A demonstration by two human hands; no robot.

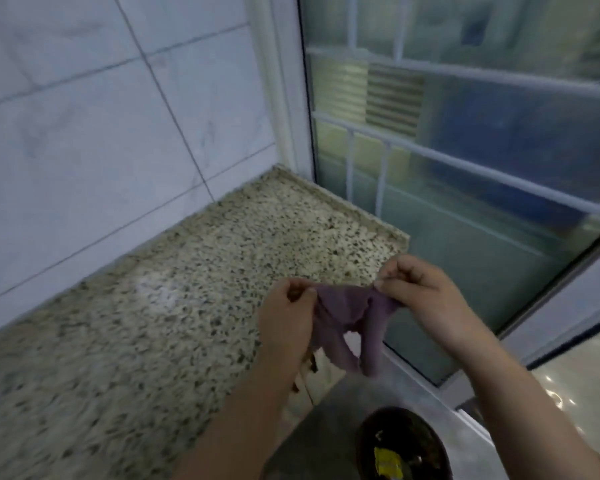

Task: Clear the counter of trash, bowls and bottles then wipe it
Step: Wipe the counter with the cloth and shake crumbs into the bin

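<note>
STEP: spreading purple cloth (350,323) | HANDS: left hand (288,317) and right hand (420,292) are pinching its top corners, above near-right edge of granite counter (160,289) | ADVICE: fold flat before wiping.

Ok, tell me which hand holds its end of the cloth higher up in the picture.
The right hand. It pinches the purple cloth nearer the window; the left hand grips the other end lower, over the counter edge.

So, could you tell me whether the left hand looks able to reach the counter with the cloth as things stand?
Probably yes: the left hand holds the purple cloth just above the speckled counter, with nothing between them.
</note>
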